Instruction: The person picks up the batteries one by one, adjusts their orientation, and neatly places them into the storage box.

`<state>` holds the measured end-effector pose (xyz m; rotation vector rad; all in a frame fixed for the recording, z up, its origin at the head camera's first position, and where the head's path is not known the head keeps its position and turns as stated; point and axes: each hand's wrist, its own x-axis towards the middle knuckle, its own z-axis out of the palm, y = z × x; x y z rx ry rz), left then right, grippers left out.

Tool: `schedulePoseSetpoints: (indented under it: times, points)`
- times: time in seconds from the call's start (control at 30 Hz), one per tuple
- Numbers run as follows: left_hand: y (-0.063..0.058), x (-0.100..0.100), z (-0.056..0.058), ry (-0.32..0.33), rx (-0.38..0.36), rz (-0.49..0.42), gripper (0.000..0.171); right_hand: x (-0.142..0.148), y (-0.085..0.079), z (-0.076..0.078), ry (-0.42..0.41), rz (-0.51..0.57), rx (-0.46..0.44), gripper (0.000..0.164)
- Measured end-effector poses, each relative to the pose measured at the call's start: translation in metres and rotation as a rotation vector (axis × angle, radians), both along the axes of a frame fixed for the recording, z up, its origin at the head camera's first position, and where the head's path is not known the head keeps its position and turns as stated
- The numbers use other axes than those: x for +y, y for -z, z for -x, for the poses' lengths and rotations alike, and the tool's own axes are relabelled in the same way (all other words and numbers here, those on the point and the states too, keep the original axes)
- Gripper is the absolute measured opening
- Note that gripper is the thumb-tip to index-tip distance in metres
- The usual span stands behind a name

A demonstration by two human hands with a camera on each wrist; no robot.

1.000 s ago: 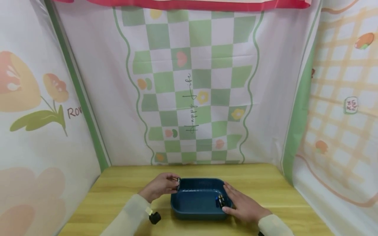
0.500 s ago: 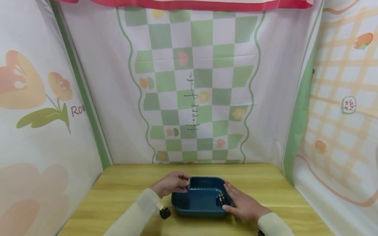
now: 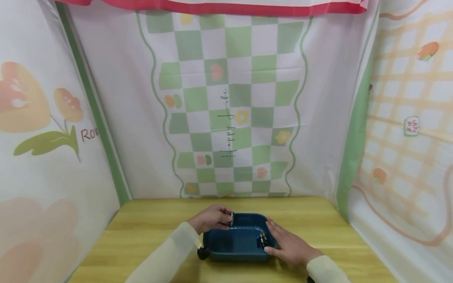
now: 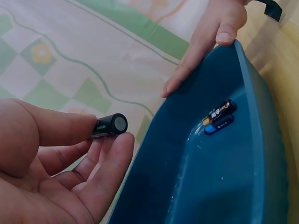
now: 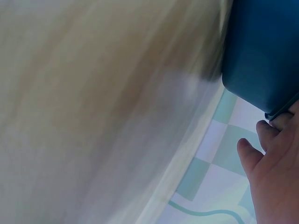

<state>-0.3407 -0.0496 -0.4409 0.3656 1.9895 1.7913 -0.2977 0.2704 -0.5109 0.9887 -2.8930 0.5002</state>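
My left hand (image 3: 212,219) pinches a black cylindrical battery (image 4: 112,126) between thumb and fingers, its flat grey end showing in the left wrist view. It is over the back left part of a dark blue rectangular container (image 3: 238,258). Inside, near the right end, two batteries lie side by side: one black and gold with printing (image 4: 218,112), one black and blue (image 4: 219,125). My right hand (image 3: 291,245) rests along the container's right end, fingers extended at the rim and thumb at the front corner. The right wrist view shows its fingers (image 5: 250,156) beside the container's outer wall.
The container stands on a yellow wood-grain table (image 3: 159,214). Patterned cloth hangs behind it, with a green and white checked print (image 3: 240,135), and more cloth hangs at both sides. A small black device (image 3: 203,253) is strapped at the left wrist.
My left hand has moved right with the battery, from the container's left edge to over its back part. My right hand and the two batteries inside stay in place.
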Motion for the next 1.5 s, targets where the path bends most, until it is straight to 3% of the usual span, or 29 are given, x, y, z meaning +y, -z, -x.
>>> schedulePoseSetpoints:
  times: [0.27, 0.7, 0.97, 1.27, 1.5]
  points:
    - [0.007, 0.002, 0.003, -0.013, -0.01, -0.009, 0.03, -0.006, 0.001, -0.002, -0.012, 0.001, 0.036, 0.079]
    - [0.005, 0.029, 0.013, 0.008, 0.001, 0.006, 0.031, 0.001, -0.009, 0.002, 0.018, -0.005, 0.04, 0.081]
    - [0.018, 0.039, 0.013, 0.031, 0.013, 0.039, 0.03, -0.001, -0.009, 0.002, 0.019, 0.008, -0.032, 0.08]
    - [0.032, 0.054, 0.022, -0.003, -0.013, 0.051, 0.03, -0.003, -0.006, 0.003, 0.022, 0.001, -0.008, 0.08]
    - [0.037, 0.065, 0.025, -0.028, -0.028, 0.119, 0.019, -0.005, -0.001, 0.002, 0.024, -0.005, 0.016, 0.081]
